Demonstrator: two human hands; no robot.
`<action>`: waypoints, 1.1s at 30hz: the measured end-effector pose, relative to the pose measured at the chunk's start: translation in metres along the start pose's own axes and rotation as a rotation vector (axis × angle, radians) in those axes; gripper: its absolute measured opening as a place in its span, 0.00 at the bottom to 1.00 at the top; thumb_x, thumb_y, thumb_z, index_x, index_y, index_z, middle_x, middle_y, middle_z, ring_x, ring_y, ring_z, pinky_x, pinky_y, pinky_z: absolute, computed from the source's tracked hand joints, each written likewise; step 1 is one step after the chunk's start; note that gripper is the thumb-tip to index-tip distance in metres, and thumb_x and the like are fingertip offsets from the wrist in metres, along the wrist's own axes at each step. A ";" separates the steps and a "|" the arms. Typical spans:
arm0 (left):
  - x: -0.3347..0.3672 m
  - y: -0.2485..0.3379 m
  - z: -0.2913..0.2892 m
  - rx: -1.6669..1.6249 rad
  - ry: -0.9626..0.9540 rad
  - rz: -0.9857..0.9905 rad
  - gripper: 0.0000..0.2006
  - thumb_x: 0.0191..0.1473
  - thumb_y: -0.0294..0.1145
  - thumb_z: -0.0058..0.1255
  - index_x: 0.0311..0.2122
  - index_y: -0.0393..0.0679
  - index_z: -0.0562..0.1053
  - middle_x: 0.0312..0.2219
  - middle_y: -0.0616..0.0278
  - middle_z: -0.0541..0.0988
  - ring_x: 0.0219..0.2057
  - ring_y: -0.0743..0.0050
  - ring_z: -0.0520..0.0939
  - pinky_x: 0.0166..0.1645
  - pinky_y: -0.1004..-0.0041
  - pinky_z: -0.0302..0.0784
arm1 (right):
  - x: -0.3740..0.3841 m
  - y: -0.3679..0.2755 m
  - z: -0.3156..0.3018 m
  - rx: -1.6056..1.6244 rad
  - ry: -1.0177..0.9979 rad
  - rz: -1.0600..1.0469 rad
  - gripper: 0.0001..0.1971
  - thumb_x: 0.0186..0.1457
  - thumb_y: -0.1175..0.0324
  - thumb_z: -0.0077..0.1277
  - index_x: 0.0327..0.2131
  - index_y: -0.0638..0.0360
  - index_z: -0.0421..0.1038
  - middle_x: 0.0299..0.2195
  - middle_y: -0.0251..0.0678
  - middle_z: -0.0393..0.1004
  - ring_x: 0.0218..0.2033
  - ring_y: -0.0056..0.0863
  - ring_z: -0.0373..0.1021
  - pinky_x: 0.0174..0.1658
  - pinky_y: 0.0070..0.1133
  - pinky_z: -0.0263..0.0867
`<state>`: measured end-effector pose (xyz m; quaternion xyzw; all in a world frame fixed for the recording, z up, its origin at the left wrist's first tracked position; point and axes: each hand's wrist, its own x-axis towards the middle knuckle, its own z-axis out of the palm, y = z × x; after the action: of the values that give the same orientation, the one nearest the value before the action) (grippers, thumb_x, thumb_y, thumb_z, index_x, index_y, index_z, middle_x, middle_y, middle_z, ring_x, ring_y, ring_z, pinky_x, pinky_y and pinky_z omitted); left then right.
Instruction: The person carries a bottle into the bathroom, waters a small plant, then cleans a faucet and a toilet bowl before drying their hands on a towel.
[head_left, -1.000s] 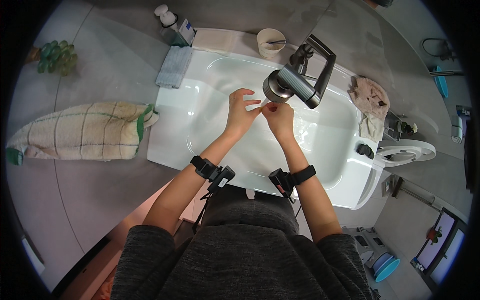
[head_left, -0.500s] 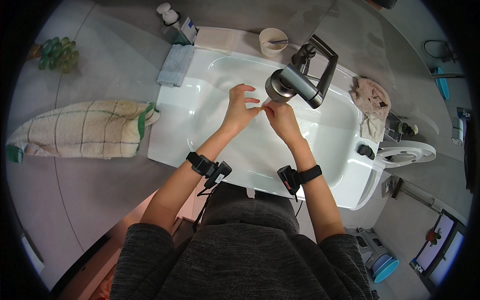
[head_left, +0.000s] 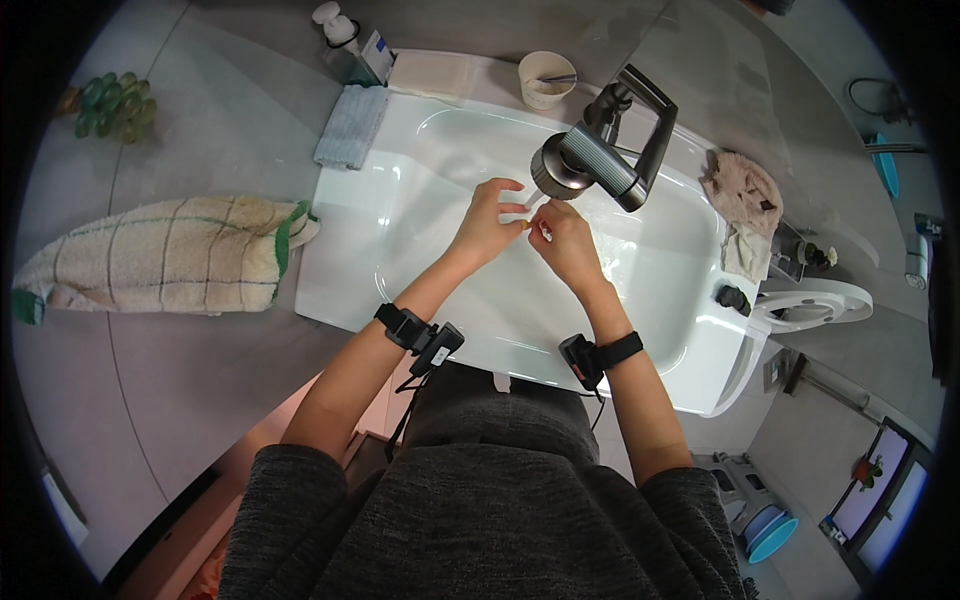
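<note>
Nearest the camera, the person's dark grey sleeves are pushed up to the elbows, leaving the forearms bare, probably to keep the cloth dry, and each wrist carries a black strap with a small device clipped on. Both forearms reach forward over the near rim of the white sink (head_left: 340, 300) and meet above the basin. The left hand (head_left: 487, 222) and the right hand (head_left: 563, 243) are drawn close together, fingers curled narrow, their tips pinching a small object (head_left: 533, 226) between them directly under the spout of the dark metal faucet (head_left: 590, 165); the object is too small to name, though a pale end and an orange-brown speck show. Holding it there, over the basin and below the outlet, would let any water fall into the sink rather than on the table (head_left: 200, 120); no stream can be made out. To the left of the sink a checked cream towel with green edging (head_left: 160, 255) lies bunched on the table, within reach. To the right a beige rag (head_left: 745, 205) is draped on the sink's edge. Farther back, a folded blue-grey cloth (head_left: 350, 125) rests on the sink's rear left corner, beside a pump bottle (head_left: 335, 35), and a cream cup (head_left: 545, 78) stands behind the faucet.
</note>
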<state>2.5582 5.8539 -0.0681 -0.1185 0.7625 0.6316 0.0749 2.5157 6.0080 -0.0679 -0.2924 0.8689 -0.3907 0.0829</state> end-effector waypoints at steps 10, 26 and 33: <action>0.005 -0.028 0.003 -1.094 0.163 -0.413 0.12 0.57 0.21 0.41 0.46 0.28 0.64 0.38 0.52 0.71 0.44 0.64 0.74 0.54 0.71 0.72 | 0.008 0.004 0.012 0.247 0.142 0.621 0.05 0.51 0.74 0.51 0.28 0.68 0.73 0.29 0.41 0.74 0.27 0.27 0.72 0.29 0.23 0.67; 0.015 -0.042 0.027 -1.153 0.312 -0.543 0.07 0.57 0.23 0.46 0.40 0.34 0.70 0.36 0.59 0.76 0.36 0.73 0.77 0.44 0.76 0.75 | 0.009 0.012 0.059 1.577 0.303 0.944 0.14 0.62 0.68 0.36 0.42 0.67 0.69 0.38 0.39 0.73 0.38 0.25 0.69 0.46 0.23 0.65; 0.012 -0.039 0.031 -1.070 0.340 -0.549 0.09 0.56 0.24 0.48 0.41 0.31 0.72 0.35 0.58 0.77 0.33 0.74 0.78 0.40 0.78 0.77 | 0.006 0.016 0.066 1.605 0.298 0.934 0.14 0.62 0.68 0.35 0.42 0.68 0.69 0.38 0.39 0.73 0.37 0.24 0.69 0.44 0.21 0.65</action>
<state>2.5559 5.8762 -0.1139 -0.4300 0.2837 0.8560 0.0424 2.5280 5.9715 -0.1241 0.2834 0.3706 -0.8335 0.2959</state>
